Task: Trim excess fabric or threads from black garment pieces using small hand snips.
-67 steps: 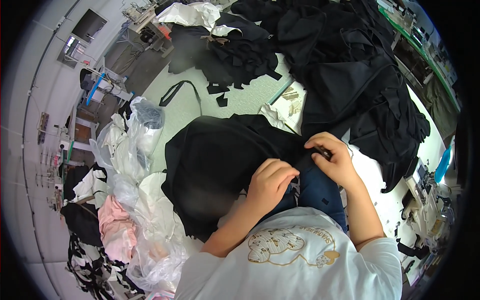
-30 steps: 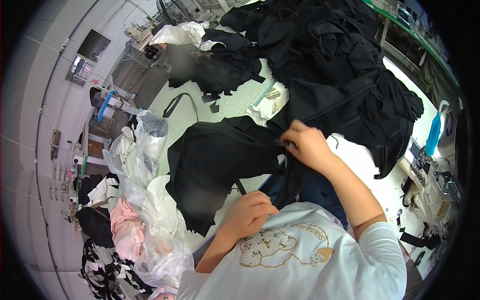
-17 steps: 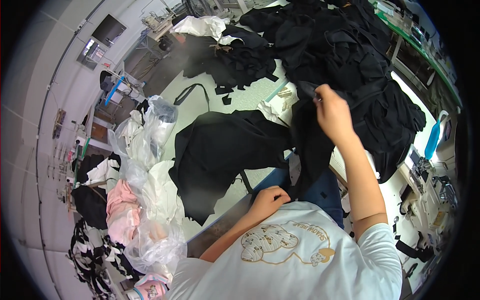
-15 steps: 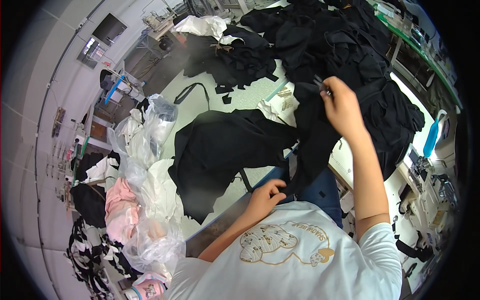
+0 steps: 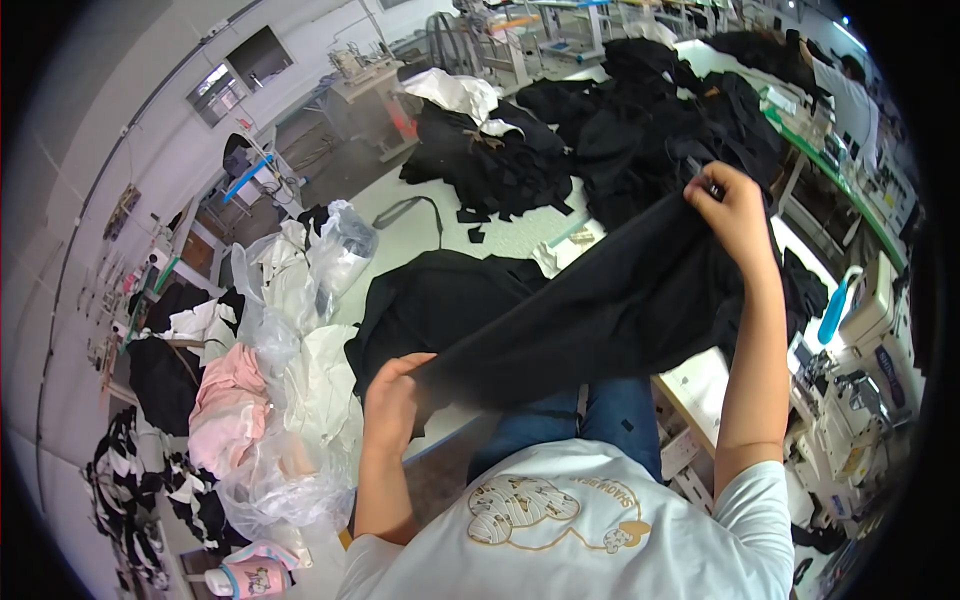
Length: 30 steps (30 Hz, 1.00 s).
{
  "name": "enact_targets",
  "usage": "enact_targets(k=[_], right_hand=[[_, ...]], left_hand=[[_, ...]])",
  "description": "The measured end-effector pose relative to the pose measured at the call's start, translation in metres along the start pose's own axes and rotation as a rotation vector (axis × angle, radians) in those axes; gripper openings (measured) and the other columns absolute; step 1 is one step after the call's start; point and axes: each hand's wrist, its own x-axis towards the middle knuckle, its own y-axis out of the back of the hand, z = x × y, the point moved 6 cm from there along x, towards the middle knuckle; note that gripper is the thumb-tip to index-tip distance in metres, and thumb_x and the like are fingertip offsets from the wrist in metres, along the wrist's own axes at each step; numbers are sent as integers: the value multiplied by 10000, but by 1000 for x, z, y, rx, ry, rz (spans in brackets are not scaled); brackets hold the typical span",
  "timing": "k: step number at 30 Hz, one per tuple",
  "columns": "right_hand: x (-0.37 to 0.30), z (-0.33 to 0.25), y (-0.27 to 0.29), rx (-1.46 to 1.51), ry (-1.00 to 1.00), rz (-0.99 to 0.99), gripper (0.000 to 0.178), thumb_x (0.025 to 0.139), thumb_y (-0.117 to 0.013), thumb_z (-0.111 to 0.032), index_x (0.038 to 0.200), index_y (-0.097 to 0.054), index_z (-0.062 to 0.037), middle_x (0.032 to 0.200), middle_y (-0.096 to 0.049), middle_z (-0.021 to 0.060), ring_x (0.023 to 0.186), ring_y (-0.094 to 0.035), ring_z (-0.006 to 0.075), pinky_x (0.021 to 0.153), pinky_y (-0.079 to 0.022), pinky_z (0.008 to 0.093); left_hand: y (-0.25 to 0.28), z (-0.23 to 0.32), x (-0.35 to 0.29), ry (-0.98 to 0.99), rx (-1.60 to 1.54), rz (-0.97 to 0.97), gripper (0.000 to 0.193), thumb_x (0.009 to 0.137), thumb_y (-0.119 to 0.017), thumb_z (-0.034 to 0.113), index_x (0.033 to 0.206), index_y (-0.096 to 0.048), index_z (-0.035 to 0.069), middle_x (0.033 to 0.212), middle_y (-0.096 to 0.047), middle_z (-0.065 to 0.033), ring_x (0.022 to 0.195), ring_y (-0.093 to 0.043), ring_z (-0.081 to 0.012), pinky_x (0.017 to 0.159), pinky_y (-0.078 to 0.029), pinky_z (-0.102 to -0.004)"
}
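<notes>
Spreading beneath most of the work, a pale table (image 5: 405,238) runs from the person's lap toward the far side of the room. A large heap of black cloth (image 5: 640,130) covers its far right part. Nearer, a long black cloth (image 5: 610,310) is stretched on a slant between the two hands, low at the left and higher at the right, above the jeans (image 5: 620,420) and the table's near edge. It partly hides a second black cloth (image 5: 440,300) lying on the table behind it. Farther back sits a pile of black scraps (image 5: 475,165), with a crumpled white sheet (image 5: 450,93) on top. Left of the table's middle are clear plastic bags (image 5: 345,250), with a pink cloth (image 5: 228,400) near them.

The left hand (image 5: 392,408) is closed around the lower left end of the stretched cloth. The right hand (image 5: 725,200) pinches its upper right edge, thumb against fingers.

A pink and white cup (image 5: 250,578) stands at the lower left. A thin dark strap (image 5: 410,205) lies looped on the table. From the right hand's grip pokes a small dark tool (image 5: 712,188), too covered to tell its kind. Smallest is a black snippet (image 5: 476,235) near the scraps.
</notes>
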Motion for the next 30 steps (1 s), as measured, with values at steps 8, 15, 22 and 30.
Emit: enact_targets(k=[8,15,22,30], right_hand=[[5,-26,-78,263,-150,-300,111,849,-703,-96,826,-637,-9,673,-511,-53,599,-432,24,514,-332,219],[8,-40,-144,465,-182,-417,104,833,-715,-77,826,-651,5,699,-536,-62,661,-447,22,597,-351,206],[-3,-85,-198,577,-187,-502,75,825,-707,-74,808,-658,-21,735,-586,-54,692,-489,22,647,-379,195],[-30,-143,-231,607,-222,-775,87,817,-741,-85,838,-685,-22,694,-571,-60,665,-469,25,622,-376,208]], left_hand=[[59,15,9,-103,-488,146,161,959,-443,198,975,-524,60,978,-665,-98,964,-647,-230,935,-510,-389],[106,2,7,-98,-620,249,203,946,-448,219,1001,-545,49,977,-662,-95,956,-639,-228,884,-513,-370],[162,-2,11,-215,572,717,126,926,-524,62,936,-630,-5,1047,-697,-118,925,-657,-215,878,-500,-322],[-62,25,85,-565,558,-89,516,865,-720,128,1333,-522,38,1250,-605,-150,1145,-598,-276,988,-449,-354]])
